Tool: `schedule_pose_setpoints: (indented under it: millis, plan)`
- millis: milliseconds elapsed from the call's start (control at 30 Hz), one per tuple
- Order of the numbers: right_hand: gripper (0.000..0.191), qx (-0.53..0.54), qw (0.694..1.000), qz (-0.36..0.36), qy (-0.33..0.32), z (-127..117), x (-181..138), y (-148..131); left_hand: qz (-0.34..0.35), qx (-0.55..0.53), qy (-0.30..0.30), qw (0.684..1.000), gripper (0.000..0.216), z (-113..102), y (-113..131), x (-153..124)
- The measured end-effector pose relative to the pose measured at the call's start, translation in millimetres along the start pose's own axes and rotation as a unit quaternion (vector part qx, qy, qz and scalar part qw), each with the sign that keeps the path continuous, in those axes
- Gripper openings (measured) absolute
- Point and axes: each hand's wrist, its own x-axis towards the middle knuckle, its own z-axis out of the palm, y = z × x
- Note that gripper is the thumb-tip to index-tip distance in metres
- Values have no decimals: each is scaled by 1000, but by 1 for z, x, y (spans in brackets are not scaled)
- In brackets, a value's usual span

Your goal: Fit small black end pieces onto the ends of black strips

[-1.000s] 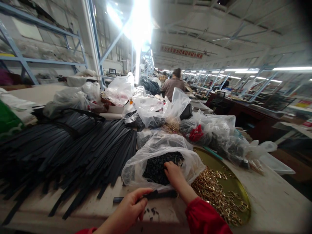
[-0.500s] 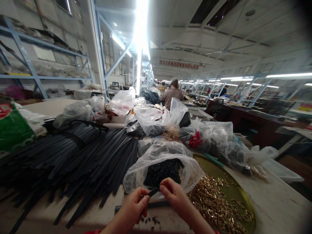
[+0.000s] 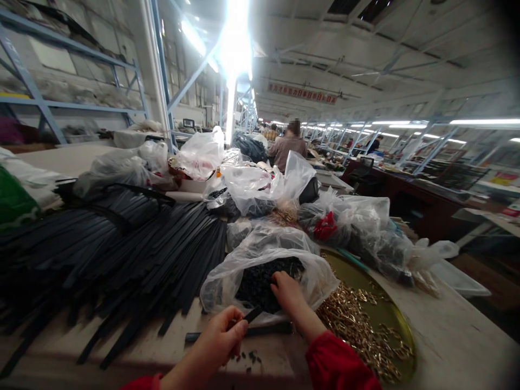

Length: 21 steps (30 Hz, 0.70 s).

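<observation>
My left hand (image 3: 221,338) is closed in a pinch on one end of a narrow black strap (image 3: 252,314), low in the middle of the view. My right hand (image 3: 287,290) reaches into an open clear plastic bag (image 3: 227,276) full of small black parts (image 3: 254,281), fingers curled down among them; what they hold is hidden. A second black strap (image 3: 239,331) lies flat on the table under my hands. A few loose small black parts (image 3: 249,356) lie by my left hand. Both sleeves are red.
A big heap of black straps (image 3: 122,244) fills the left of the table. A gold round tray (image 3: 390,314) with gold chain pieces sits at right. Several plastic bags (image 3: 353,222) crowd behind. A person (image 3: 286,143) stands far back. Blue shelving (image 3: 60,97) at left.
My right hand left the strap end and went forward into the bag of small black parts. My left hand kept its pinch on the strap.
</observation>
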Motion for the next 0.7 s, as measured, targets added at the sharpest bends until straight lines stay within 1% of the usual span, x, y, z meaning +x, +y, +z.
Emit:
schedule_pose_setpoints:
  millis: [100, 167, 233, 300, 367, 433, 467, 500, 567, 633, 700]
  plan:
    - [10, -11, 1000, 6, 0, 15, 4, 3, -20, -29, 0, 999, 38, -5, 3, -2]
    - [8, 0, 1000, 4, 7, 17, 2, 6, -33, -57, -3, 998, 37, -7, 8, -6]
    - [7, 24, 1000, 3, 19, 14, -1, 10, -42, -82, -7, 996, 34, -9, 12, -8]
    - [9, 57, 998, 7, 31, 7, -5, 12, -45, -98, -16, 994, 32, -9, 16, -8]
    - [15, 93, 995, 9, 41, 1, -13, 10, -50, -105, -23, 993, 32, -9, 17, -7]
    - [22, 198, 980, 18, 34, -4, -26, 3, -62, -105, -27, 992, 36, -8, 18, -6]
    - [24, 277, 960, 29, 21, -5, -33, -3, -68, -104, -28, 992, 39, -7, 19, -6]
    - [26, 368, 929, 47, 2, -5, -41, -9, -70, -101, -29, 992, 42, -6, 20, -7]
    - [27, 533, 839, 104, -35, -5, -55, -21, -58, -90, -31, 994, 43, -5, 22, -8]
    - [28, 637, 751, 168, -49, -4, -66, -33, -36, -72, -30, 996, 42, -3, 25, -10]
    - [30, 710, 667, 217, -56, -5, -74, -43, -12, -45, -22, 999, 42, -2, 28, -10]
